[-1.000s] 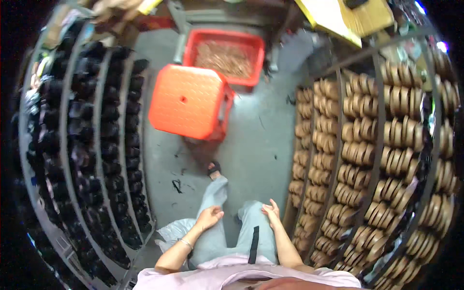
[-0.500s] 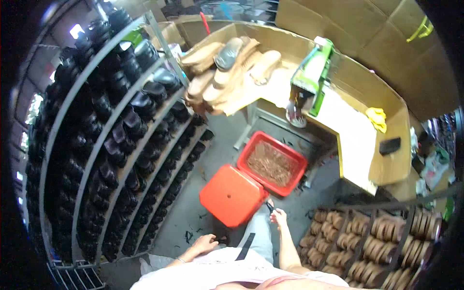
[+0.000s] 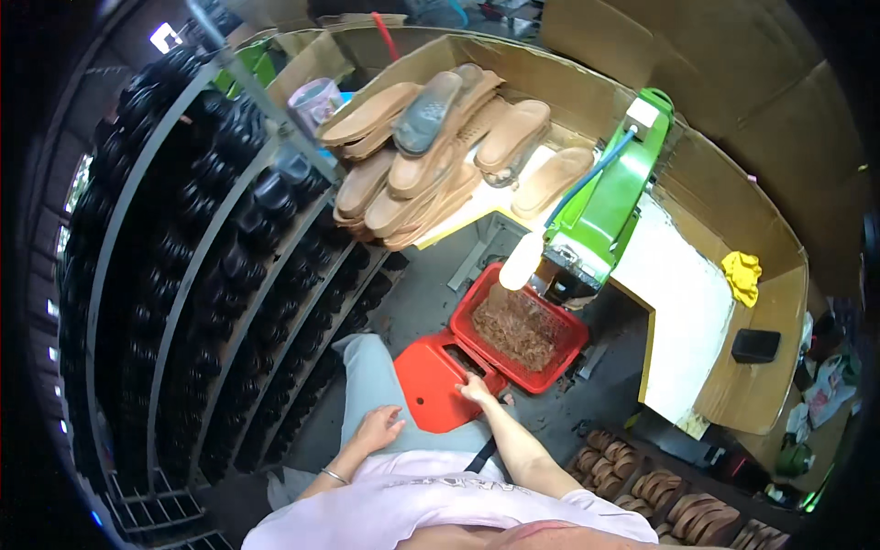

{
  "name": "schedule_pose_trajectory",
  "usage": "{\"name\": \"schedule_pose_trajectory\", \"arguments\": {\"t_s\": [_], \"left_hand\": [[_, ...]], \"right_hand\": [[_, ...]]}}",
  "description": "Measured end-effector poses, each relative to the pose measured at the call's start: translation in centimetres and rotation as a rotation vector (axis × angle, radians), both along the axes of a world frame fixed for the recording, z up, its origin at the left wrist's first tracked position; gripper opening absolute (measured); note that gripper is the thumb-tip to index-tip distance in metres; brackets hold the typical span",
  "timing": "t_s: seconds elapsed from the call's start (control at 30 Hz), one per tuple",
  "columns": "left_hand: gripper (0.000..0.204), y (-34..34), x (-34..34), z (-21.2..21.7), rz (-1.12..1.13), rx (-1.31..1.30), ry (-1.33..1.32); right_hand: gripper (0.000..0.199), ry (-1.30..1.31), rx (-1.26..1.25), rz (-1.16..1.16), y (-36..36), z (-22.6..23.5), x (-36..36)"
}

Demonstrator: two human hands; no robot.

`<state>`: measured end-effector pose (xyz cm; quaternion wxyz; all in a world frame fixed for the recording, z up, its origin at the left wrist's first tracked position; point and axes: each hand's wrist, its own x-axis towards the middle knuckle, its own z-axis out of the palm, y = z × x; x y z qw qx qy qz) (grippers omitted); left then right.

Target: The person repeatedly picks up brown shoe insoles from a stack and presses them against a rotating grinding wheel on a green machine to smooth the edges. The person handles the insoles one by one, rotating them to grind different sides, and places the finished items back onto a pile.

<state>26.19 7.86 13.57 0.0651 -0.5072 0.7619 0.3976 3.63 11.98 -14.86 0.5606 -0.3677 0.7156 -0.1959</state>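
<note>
My right hand (image 3: 474, 389) is closed on the near right side of a red plastic stool (image 3: 423, 383), beside the dark slot in its side. The stool stands tilted between my legs, its top with a small round hole facing up. My left hand (image 3: 378, 428) is over my left thigh, holding nothing, its fingers loosely bent and apart. Just past the stool, a red tub (image 3: 573, 356) holds brown shavings. Above the tub hangs the front of a green machine (image 3: 600, 215), with a bright pale oval (image 3: 522, 261) at its front.
Tan shoe soles (image 3: 431, 174) and a greyish one (image 3: 428, 113) pile up on the cardboard-walled workbench (image 3: 674, 302). A yellow cloth (image 3: 742, 277) and a black block (image 3: 756, 346) lie at its right. Shelves of black shoes (image 3: 240, 247) line the left; a sole rack (image 3: 701, 513) stands lower right.
The stool has shifted toward me and tilted, showing its side slot. My right hand has moved left onto it. My left leg has come into view beside the stool; the machine's oval is now bright.
</note>
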Motion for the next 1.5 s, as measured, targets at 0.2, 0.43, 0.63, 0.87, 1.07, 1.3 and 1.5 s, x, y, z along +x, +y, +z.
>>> {"name": "schedule_pose_trajectory", "arguments": {"t_s": [0.2, 0.43, 0.63, 0.87, 1.07, 1.3, 1.5], "left_hand": [[0.036, -12.4, -7.9, -2.9, -0.039, 0.489, 0.199], [0.044, -28.9, -34.3, -7.9, -0.187, -0.290, 0.814], [0.072, -31.3, -42.4, -12.8, -0.115, -0.608, 0.576], [0.065, -27.5, -26.6, -9.4, 0.047, -0.663, 1.123], [0.090, -21.9, -16.4, -5.5, -0.355, -0.047, 1.225], [0.084, -15.9, -21.2, -6.7, -0.251, 0.828, 1.435], [0.051, -14.7, -25.2, -10.6, -0.309, 0.930, 1.184]], "right_hand": [[0.079, 0.008, 0.257, 0.061, -3.4, 1.9, 1.1], [0.103, -0.081, 0.466, -0.091, -5.5, -2.7, -1.0], [0.094, -0.170, 0.412, -0.090, -5.7, -3.4, -3.5], [0.045, -0.069, -0.365, -0.643, -6.7, -3.6, -11.2], [0.076, -1.046, -0.804, -1.187, -3.1, 10.2, -12.9], [0.048, -0.387, -1.021, -1.297, 5.5, 12.2, -5.2], [0.044, -0.548, -0.971, -1.539, 6.2, 9.0, -0.8]]}}
